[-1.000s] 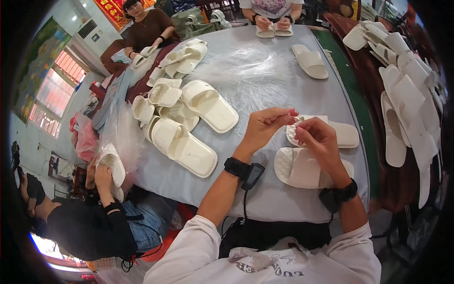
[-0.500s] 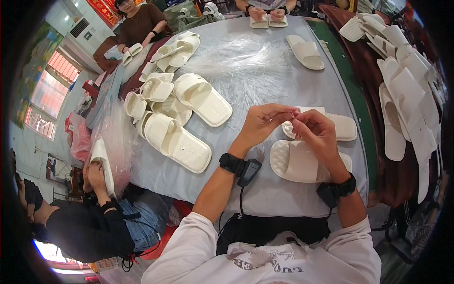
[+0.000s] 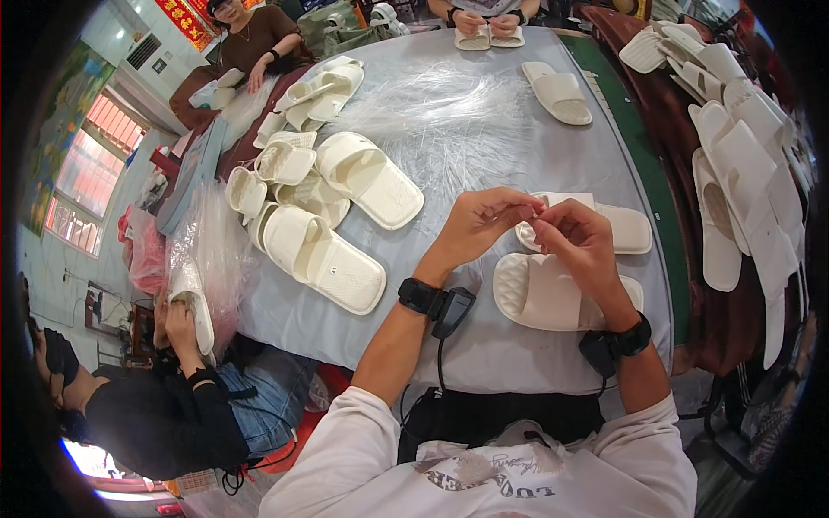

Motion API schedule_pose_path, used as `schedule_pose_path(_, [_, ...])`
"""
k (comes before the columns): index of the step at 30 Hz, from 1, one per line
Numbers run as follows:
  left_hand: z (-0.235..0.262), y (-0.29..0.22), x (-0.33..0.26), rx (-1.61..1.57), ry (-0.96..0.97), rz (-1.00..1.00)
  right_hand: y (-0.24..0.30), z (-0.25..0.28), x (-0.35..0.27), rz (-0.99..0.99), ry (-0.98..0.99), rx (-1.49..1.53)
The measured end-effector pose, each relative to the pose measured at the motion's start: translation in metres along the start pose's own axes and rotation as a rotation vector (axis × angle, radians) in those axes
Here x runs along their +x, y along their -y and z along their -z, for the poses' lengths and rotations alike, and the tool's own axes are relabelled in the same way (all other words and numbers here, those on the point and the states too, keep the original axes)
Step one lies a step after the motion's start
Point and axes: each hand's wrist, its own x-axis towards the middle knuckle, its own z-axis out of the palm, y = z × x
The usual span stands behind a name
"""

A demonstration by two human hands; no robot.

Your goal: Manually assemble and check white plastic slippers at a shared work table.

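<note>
My left hand (image 3: pixel 482 223) and my right hand (image 3: pixel 577 237) meet above the right part of the table, fingertips pinched together. Whatever is between them is too small to make out. Under and behind my right hand lies a pair of cream slippers: the nearer slipper (image 3: pixel 521 293) shows a quilted insole, and the farther slipper (image 3: pixel 628 230) is partly covered by my fingers. Both lie sole down, side by side. Left of my left hand, a cream slipper (image 3: pixel 345 274) rests at the near edge of a slipper pile.
A heap of thin clear plastic strands (image 3: pixel 440 99) covers the table's middle. One slipper (image 3: pixel 561 95) lies at the far right. More slippers are stacked on a dark red surface (image 3: pixel 665 285) at right. Co-workers handle slippers at left and far side; clear plastic bags (image 3: pixel 211 259) hang at left.
My hands stay nearly in place, fingertips drawn slightly closer together. The far-left co-worker's hand has come away from the slippers. The near-left co-worker has shifted a hand on a slipper.
</note>
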Motion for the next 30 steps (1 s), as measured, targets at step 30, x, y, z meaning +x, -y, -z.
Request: schedule_pose_path(30, [0.0, 0.003, -0.001, 0.121, 0.096, -0.025, 0.0, 0.009, -0.001, -0.085, 0.017, -0.03])
